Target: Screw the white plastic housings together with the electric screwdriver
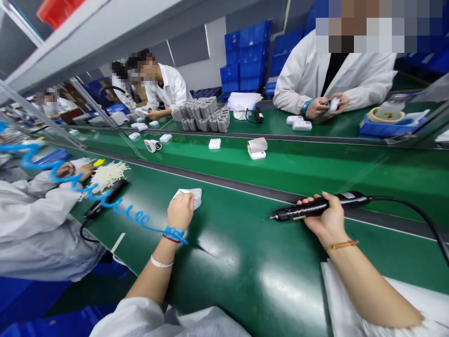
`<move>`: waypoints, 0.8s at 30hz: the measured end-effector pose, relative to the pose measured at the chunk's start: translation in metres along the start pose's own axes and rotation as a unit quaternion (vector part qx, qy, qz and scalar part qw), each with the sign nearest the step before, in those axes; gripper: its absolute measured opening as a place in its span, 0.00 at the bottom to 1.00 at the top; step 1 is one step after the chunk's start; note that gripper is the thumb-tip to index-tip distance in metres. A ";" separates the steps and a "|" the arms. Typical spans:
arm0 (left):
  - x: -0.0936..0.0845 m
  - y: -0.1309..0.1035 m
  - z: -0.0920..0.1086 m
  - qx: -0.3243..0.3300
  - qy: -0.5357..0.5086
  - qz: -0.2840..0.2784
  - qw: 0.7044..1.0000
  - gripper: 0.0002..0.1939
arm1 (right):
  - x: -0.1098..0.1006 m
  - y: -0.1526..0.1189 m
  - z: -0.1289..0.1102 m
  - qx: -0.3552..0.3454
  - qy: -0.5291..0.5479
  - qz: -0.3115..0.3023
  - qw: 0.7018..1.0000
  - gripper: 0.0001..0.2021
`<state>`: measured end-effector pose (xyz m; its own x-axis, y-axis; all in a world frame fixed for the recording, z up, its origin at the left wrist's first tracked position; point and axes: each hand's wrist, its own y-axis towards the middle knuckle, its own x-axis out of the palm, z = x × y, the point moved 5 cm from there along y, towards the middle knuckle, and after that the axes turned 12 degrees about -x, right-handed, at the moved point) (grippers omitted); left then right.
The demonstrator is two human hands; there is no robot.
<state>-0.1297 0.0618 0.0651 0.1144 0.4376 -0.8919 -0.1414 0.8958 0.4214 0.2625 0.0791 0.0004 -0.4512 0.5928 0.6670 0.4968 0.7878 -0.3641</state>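
Note:
My left hand (180, 211) is at the middle of the green worktop (224, 252), fingers closed on a small clear plastic bag (198, 197). Something white shows beside the fingertips, but its kind is hidden. A blue strap (174, 234) with a coiled blue cord (131, 214) circles that wrist. On the right, my right hand (329, 221) is wrapped around a black electric screwdriver (298, 212). The tool lies nearly level over the worktop, its thin bit (270, 218) pointing left and its cable (407, 200) trailing right.
Beyond a dark rail lies a green conveyor belt (231, 175) carrying several white devices (214, 143). A co-worker (336, 70) handles a white device across the belt. Grey parts (203, 114) are stacked there. At left, another person's sleeve (38, 215) is near a white pile (109, 175) and a second screwdriver (105, 199).

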 end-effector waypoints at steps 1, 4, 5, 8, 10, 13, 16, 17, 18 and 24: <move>0.002 -0.003 -0.013 -0.027 0.050 -0.021 0.998 0.12 | 0.000 0.000 0.000 -0.001 0.000 0.000 1.000 0.05; 0.011 -0.009 -0.031 -0.059 0.126 -0.082 0.987 0.13 | -0.001 0.001 0.000 -0.004 -0.008 0.010 1.000 0.05; 0.014 -0.009 -0.031 -0.060 0.130 -0.088 0.986 0.13 | -0.002 0.002 -0.001 -0.004 -0.012 0.015 1.000 0.06; 0.018 -0.008 -0.028 -0.068 0.132 -0.076 0.986 0.14 | -0.002 0.001 -0.001 -0.001 -0.019 0.017 1.000 0.05; 0.018 -0.008 -0.026 -0.066 0.133 -0.062 0.987 0.14 | -0.001 0.000 -0.001 0.000 -0.020 0.012 1.000 0.05; 0.017 -0.008 -0.027 -0.056 0.131 -0.037 0.989 0.13 | 0.000 -0.001 -0.001 0.002 -0.021 0.009 1.000 0.05; 0.017 -0.008 -0.032 -0.055 0.129 -0.017 0.990 0.12 | -0.001 -0.001 -0.001 0.003 -0.017 0.009 1.000 0.05; 0.018 -0.008 -0.033 -0.055 0.127 -0.014 0.990 0.12 | -0.001 -0.001 -0.001 0.003 -0.016 0.009 1.000 0.05; 0.018 -0.007 -0.035 -0.055 0.124 -0.014 0.991 0.12 | -0.001 -0.001 -0.002 0.004 -0.015 0.010 1.000 0.06; 0.019 -0.003 -0.042 -0.060 0.089 -0.027 0.994 0.14 | -0.001 -0.001 -0.002 0.007 -0.012 0.007 1.000 0.05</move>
<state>-0.1685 0.0643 0.0399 -0.0497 0.3595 -0.9318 -0.2568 0.8970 0.3598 0.2636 0.0777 0.0012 -0.4616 0.6078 0.6462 0.4928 0.7814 -0.3829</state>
